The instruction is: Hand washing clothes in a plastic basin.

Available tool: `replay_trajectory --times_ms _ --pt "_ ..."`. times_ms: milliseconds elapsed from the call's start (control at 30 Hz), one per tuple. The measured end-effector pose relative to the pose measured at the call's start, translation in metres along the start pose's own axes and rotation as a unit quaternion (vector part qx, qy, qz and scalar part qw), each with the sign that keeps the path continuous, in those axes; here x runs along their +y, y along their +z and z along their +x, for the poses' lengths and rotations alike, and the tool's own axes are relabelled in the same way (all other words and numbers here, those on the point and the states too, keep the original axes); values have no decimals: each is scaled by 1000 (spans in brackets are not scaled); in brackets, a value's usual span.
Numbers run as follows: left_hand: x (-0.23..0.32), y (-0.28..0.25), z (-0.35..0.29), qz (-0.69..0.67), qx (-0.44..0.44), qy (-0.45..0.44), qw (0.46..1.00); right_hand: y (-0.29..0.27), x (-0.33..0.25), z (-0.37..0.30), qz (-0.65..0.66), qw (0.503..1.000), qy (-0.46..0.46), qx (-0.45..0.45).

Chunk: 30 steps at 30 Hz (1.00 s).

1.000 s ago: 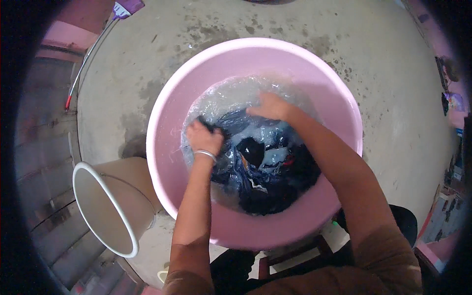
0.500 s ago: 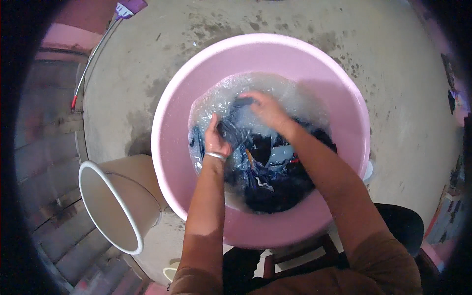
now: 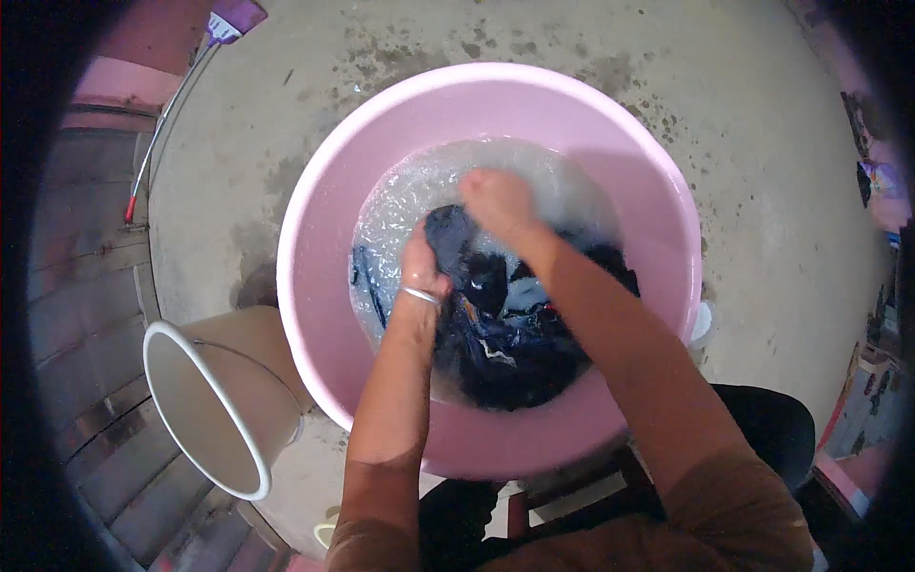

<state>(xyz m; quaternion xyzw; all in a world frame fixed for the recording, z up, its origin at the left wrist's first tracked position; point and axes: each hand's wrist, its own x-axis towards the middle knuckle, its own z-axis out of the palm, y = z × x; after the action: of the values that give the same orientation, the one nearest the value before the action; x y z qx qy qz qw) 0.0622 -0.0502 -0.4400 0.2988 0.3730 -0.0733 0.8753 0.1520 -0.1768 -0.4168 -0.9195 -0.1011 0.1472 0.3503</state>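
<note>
Left hand: half closed, palm turned right, cupped round a bunched dark cloth at the left far part of the heap, thumb side up; pale bracelet at the wrist. Right hand: curled narrow, fist-like, over the water just beyond and to the right of the same cloth; blurred, cannot tell whether holding a fold of it or only touching. Heap of dark wet clothes: near the middle of a large round pink tub, partly under cloudy, foamy water, with a whitish strip showing on top. Narrow dark blue strip of fabric: afloat at the left edge of the water, apart from the heap. White-rimmed beige bucket: left of the tub, near side. Long-handled purple and white floor tool: far left on the grey floor. Changes against half a second ago: right hand drawn from outstretched fingers on the cloth into a fist; cloth gathered into a rounder, darker bundle against the left palm. Against one second ago: left hand turned from palm down to sideways, and brought closer to the right; blue strip newly visible at left.
</note>
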Motion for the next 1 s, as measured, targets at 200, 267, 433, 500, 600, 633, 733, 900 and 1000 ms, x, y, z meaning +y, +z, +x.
replay_trajectory --times_ms 200,267,433,500,600,633,733,900,1000 --pt "-6 -7 -3 184 103 30 977 16 47 -17 -12 1000 -19 9" --pt "-8 -12 -2 144 99 23 984 11 31 -22 34 999 -32 -28" --pt "-2 -63 11 53 120 -5 991 -13 37 -1 193 977 70 55" --pt "-21 -21 10 25 69 -20 997 6 56 -15 167 979 -54 101" --pt "-12 -3 -10 -69 -35 -43 996 36 -5 -64 149 983 -94 -57" --pt "-2 -30 -11 -39 -73 -36 996 34 -43 -88 68 981 -176 -39" --pt "-19 -10 -10 -58 -84 -30 994 42 -59 -96 61 979 -191 35" --pt "-34 33 -26 -32 -39 -31 998 10 -44 -22 -12 998 -59 8" --pt "-17 7 -17 47 -75 -105 990 -24 -12 21 -233 967 -58 -88"
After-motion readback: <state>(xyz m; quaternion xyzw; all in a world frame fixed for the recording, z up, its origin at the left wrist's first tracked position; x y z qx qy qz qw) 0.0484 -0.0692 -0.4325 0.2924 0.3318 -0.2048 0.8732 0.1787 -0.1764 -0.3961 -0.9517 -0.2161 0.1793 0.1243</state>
